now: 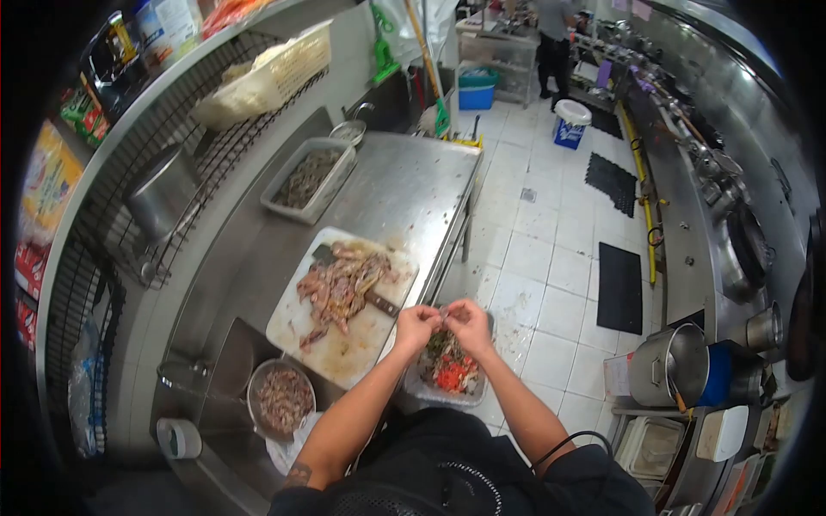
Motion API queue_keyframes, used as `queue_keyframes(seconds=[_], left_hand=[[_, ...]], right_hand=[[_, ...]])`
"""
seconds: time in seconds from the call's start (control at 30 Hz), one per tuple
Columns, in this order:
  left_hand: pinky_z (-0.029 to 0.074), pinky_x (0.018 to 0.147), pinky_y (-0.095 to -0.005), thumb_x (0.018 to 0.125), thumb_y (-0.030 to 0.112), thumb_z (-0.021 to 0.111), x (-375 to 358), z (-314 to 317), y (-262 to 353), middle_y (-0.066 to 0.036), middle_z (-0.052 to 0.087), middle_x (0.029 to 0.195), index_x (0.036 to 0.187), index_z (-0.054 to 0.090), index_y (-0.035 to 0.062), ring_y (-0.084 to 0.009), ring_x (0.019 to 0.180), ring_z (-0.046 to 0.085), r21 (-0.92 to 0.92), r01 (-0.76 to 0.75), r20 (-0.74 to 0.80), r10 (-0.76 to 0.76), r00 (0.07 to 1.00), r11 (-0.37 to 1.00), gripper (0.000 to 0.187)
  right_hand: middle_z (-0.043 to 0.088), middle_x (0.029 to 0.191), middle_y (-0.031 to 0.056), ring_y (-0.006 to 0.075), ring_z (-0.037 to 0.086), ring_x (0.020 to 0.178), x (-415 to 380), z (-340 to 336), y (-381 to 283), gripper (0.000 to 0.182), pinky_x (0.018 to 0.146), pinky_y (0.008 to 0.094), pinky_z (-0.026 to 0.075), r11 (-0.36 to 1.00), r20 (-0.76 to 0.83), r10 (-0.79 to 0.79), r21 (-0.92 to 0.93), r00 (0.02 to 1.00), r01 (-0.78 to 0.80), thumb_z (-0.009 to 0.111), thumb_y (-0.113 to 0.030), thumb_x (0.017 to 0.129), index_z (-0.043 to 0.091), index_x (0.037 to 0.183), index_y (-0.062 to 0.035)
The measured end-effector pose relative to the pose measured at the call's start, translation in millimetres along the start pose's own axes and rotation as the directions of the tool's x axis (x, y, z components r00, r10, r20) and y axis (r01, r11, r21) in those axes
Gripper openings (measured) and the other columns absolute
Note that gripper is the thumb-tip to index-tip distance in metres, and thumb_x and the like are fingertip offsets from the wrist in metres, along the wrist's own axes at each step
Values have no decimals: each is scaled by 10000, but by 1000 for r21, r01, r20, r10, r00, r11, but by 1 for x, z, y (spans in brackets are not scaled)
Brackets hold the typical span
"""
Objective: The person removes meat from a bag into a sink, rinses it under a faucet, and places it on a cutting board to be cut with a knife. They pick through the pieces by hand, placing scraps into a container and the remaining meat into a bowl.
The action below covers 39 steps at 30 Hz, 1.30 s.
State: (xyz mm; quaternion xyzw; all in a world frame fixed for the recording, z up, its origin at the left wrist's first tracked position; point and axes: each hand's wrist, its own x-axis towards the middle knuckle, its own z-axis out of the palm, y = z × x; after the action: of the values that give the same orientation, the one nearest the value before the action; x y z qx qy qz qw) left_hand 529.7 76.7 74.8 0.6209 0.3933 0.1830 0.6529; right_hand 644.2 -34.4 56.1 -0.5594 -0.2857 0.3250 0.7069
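Observation:
My left hand (416, 330) and my right hand (467, 328) meet fingertip to fingertip, both closed in a pinch. Whatever is between the fingers is too small to make out. Below them is a lined bin (469, 398) holding mixed food scraps, with bright red bits (451, 377) on top. Left of my hands, on the steel counter, lies a white cutting board (348, 365) with stains. Raw meat pieces (344, 288) are heaped on it, and a knife with a brown handle (381, 303) lies at the heap's edge, touched by neither hand.
A metal bowl of cut meat (282, 397) stands by the sink at lower left. Farther back on the counter (404, 189) is a rectangular tub (331, 185) of greyish pieces. Wire shelves (185, 185) overhang the left side. A large pot (654, 370) stands right; a person (555, 43) is far back.

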Motion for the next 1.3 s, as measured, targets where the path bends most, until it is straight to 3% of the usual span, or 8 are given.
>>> queue_keyframes(seconds=[0.33, 0.5, 0.6, 0.8, 0.9, 0.97, 1.2, 1.3], left_hand=[[559, 648, -268, 937, 2, 718, -4, 10, 23, -78, 763, 853, 1024, 767, -45, -117, 726, 694, 68, -14, 35, 11, 999, 998, 111], [534, 654, -260, 953, -18, 645, -4, 13, 39, -71, 758, 851, 1049, 782, -41, -110, 740, 675, 58, -3, -29, 5, 1000, 998, 169], [508, 637, -262, 928, 25, 686, 16, 6, 21, -42, 740, 811, 1036, 785, -27, -93, 691, 632, 18, -111, -8, 111, 994, 994, 156], [537, 673, -268, 892, -18, 721, 8, 5, 48, -71, 739, 890, 1058, 745, -50, -122, 753, 670, -16, -27, 46, 28, 999, 1000, 170], [591, 760, -287, 916, -10, 734, 11, 4, 51, -111, 752, 970, 1076, 733, -62, -177, 852, 723, 4, 19, 81, -19, 996, 1000, 168], [564, 662, -264, 907, -30, 736, 10, 4, 51, -99, 740, 892, 1007, 729, -65, -133, 747, 688, -33, 20, 86, -17, 996, 999, 105], [561, 623, -264, 911, -31, 746, 22, 1, 54, -103, 739, 879, 983, 725, -70, -138, 711, 684, -13, 47, 122, -45, 991, 999, 85], [581, 722, -283, 908, -22, 738, 27, 1, 57, -105, 744, 919, 1018, 732, -48, -157, 794, 699, 17, 74, 165, -75, 983, 997, 114]], right_hand=[[719, 945, 30, 107, 687, 860, -4, -9, -3, 143, 775, 269, 568, 991, 18, 0, -135, 1000, 2, 719, 36, 922, 654, 1047, 10], [703, 978, 41, 114, 677, 872, 6, -6, 6, 151, 770, 279, 577, 999, -83, -52, -14, 995, 51, 639, 99, 929, 643, 1041, -3], [682, 957, 42, 132, 672, 880, 10, -7, -1, 209, 778, 293, 582, 990, -135, 35, 143, 990, -15, 645, 108, 925, 588, 1082, -16], [687, 969, 51, 126, 682, 892, 13, -8, -22, 215, 784, 282, 582, 992, -74, -6, 124, 997, 15, 684, 86, 914, 582, 1071, -19], [693, 984, 55, 123, 688, 924, 15, -11, -25, 204, 799, 275, 582, 994, 5, -103, -32, 995, 103, 695, 77, 912, 620, 1087, 4], [700, 991, 63, 125, 694, 947, 13, -10, -29, 177, 808, 272, 585, 988, 37, -40, -147, 998, 45, 695, 72, 914, 670, 1085, 33], [717, 999, 87, 170, 726, 934, 19, -7, -25, 95, 796, 300, 599, 981, 31, -134, -139, 991, 137, 683, 34, 915, 721, 1002, 32], [713, 979, 97, 187, 719, 903, 23, -7, -24, 96, 785, 303, 589, 961, 8, -192, -202, 981, 189, 696, 28, 889, 725, 980, 19]])
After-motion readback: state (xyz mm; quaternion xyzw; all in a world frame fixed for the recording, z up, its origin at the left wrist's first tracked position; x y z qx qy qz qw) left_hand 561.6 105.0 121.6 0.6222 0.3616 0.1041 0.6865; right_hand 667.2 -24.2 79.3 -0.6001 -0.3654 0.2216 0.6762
